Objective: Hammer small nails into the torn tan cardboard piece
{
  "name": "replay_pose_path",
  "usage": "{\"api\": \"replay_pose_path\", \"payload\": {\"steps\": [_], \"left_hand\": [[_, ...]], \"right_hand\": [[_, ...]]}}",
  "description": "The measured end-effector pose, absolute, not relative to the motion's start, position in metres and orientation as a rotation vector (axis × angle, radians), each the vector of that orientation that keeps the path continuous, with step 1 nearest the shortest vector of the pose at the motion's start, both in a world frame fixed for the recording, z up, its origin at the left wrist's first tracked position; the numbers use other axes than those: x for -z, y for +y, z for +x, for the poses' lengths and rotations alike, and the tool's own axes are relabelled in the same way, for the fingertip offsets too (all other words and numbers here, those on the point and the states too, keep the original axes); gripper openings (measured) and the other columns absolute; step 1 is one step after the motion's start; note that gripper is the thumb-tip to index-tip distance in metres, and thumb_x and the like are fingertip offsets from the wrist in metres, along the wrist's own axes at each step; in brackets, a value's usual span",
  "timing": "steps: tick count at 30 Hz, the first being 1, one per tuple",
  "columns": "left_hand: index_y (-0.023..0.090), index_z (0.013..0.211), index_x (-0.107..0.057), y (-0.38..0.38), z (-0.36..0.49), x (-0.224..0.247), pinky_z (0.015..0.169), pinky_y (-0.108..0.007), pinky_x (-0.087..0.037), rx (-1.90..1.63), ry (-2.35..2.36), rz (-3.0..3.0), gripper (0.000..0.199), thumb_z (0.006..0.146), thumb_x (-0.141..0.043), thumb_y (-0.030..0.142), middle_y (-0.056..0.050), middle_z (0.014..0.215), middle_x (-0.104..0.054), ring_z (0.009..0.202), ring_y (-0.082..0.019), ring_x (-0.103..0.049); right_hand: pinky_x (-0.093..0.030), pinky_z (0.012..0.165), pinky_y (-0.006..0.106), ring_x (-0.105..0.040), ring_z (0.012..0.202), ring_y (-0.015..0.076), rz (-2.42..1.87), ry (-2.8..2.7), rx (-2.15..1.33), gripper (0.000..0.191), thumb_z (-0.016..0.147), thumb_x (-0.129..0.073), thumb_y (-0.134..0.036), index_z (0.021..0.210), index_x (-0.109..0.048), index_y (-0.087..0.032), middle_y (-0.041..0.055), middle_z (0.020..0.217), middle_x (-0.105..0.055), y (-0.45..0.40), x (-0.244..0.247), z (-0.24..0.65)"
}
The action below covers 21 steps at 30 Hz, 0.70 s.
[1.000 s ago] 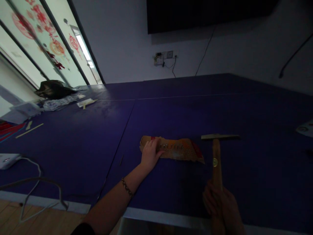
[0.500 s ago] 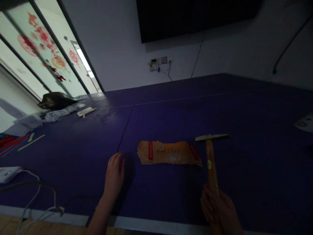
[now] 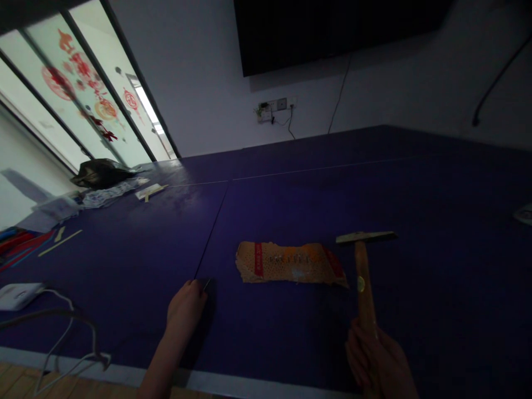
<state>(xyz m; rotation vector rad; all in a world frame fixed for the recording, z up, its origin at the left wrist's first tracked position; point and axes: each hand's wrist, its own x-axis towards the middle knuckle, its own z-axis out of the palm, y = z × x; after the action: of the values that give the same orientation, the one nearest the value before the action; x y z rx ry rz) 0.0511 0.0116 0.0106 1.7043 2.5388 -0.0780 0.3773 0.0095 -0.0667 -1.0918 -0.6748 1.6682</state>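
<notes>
My right hand (image 3: 376,354) is wrapped round the wooden handle of a hammer (image 3: 364,285), its metal head pointing away from me above the table. Closed in a pinch, my left hand (image 3: 185,306) is over the purple tabletop. A short, thin, nail-like piece (image 3: 206,284) sticks out from its fingertips; most of it is hidden. Between the two hands lies a flat, torn strip of brown cardboard (image 3: 291,262) with red bands and printed lettering, which neither hand touches.
On the left are a white power strip (image 3: 19,296) with looping cables, red and blue strips (image 3: 31,244) and a thin yellowish stick (image 3: 60,243). A dark bag (image 3: 102,173) lies at the back left. A white object (image 3: 524,214) shows at the right edge.
My left hand has drawn back toward me and its fingers have closed, with a thin piece now showing at the tips. The hammer stays in my right hand; the view has shifted slightly.
</notes>
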Motion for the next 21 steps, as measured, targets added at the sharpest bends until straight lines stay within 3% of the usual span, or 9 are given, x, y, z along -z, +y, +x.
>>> {"api": "replay_pose_path", "payload": {"steps": [5,12,15,21], "left_hand": [[0.016,0.067,-0.052,0.014,0.046,-0.008,0.06,-0.026,-0.038,-0.013,2.519,1.678,0.014,0.074,-0.04,0.018,-0.008,0.074,-0.061,0.069,-0.019,-0.058],[0.015,0.075,-0.05,0.012,0.04,0.004,0.061,-0.025,-0.041,-0.759,2.202,1.482,0.011,0.071,-0.045,0.025,-0.004,0.069,-0.06,0.065,-0.016,-0.058],[0.015,0.087,-0.053,0.012,0.049,-0.004,0.06,-0.023,-0.042,-1.048,1.917,1.397,0.022,0.069,-0.049,0.026,-0.001,0.064,-0.059,0.062,-0.014,-0.056],[0.013,0.083,-0.064,0.018,0.071,-0.013,0.058,-0.022,-0.042,-1.23,1.687,1.281,0.026,0.069,-0.053,0.032,-0.003,0.065,-0.059,0.061,-0.012,-0.053]], "right_hand": [[-0.033,0.024,0.02,-0.038,0.021,0.0072,-1.126,-0.706,-1.64,0.041,0.065,-0.062,-0.051,0.049,-0.042,-0.018,-0.0065,0.033,-0.042,0.008,0.064,0.376],[-0.03,0.024,0.018,-0.037,0.022,0.006,-1.167,-0.671,-1.622,0.039,0.065,-0.062,-0.05,0.052,-0.043,-0.018,-0.0075,0.034,-0.041,0.005,0.059,0.375],[-0.031,0.024,0.017,-0.037,0.023,0.0061,-1.138,-0.661,-1.634,0.037,0.065,-0.064,-0.047,0.055,-0.043,-0.019,-0.0078,0.035,-0.042,0.005,0.058,0.375],[-0.031,0.024,0.017,-0.037,0.024,0.0056,-1.158,-0.621,-1.604,0.035,0.064,-0.065,-0.047,0.059,-0.045,-0.018,-0.0085,0.036,-0.042,0.004,0.053,0.372]]}}
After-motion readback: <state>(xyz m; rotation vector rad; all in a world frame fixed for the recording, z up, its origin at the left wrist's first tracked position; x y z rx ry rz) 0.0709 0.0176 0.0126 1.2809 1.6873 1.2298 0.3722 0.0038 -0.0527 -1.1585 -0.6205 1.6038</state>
